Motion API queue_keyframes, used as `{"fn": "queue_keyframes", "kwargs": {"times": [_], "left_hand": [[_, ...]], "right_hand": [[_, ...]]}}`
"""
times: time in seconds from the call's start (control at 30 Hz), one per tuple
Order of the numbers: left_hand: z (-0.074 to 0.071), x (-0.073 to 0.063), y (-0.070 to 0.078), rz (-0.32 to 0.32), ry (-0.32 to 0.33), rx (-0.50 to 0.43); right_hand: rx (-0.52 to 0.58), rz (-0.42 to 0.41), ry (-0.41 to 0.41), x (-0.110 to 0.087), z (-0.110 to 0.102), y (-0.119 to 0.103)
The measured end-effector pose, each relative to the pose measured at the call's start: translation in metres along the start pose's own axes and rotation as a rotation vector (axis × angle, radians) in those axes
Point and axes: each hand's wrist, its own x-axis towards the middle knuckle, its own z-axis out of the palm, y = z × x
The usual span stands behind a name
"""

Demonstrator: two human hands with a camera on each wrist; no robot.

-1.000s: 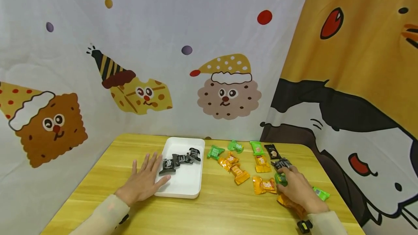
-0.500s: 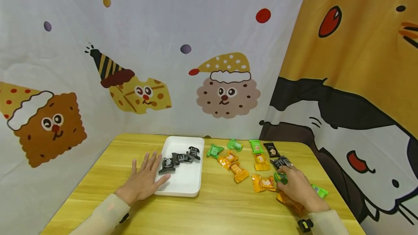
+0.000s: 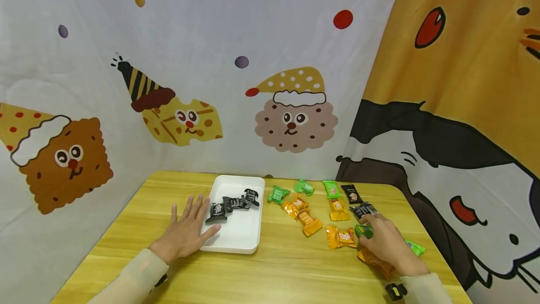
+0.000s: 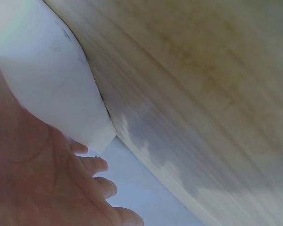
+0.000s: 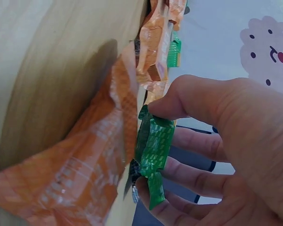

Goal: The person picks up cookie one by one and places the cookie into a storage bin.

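My left hand (image 3: 185, 231) rests with fingers spread over the left edge of a white tray (image 3: 242, 234). Several black wrapped snacks (image 3: 237, 203) lie inside the tray. Over on the right, my right hand (image 3: 390, 243) pinches a green wrapped snack (image 5: 155, 143) between thumb and fingers. Just past its fingertips is a black wrapped snack (image 3: 363, 210). An orange wrapped snack (image 5: 85, 165) lies close by the green one, partly under the hand in the head view. The left wrist view shows the left palm and the tray's outer wall (image 4: 56, 80).
Several orange wrapped snacks (image 3: 309, 223) and green ones (image 3: 278, 194) lie scattered right of the tray. Another black packet (image 3: 351, 194) is near the back right, and a green packet (image 3: 415, 247) lies right of my right hand. A cartoon-printed cloth (image 3: 202, 36) hangs behind the table.
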Motion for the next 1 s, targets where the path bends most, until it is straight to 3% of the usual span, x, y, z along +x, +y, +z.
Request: {"fn": "queue_keyframes", "kwargs": {"times": [0.43,1.0], "left_hand": [[-0.001,0.000,0.000,-0.001,-0.005,-0.011],[0.000,0.000,0.001,-0.001,-0.002,-0.013]], "right_hand": [[0.014,0.001,-0.013,-0.002,-0.010,-0.012],[0.043,-0.073,0.042,0.002,-0.007,-0.031]]}}
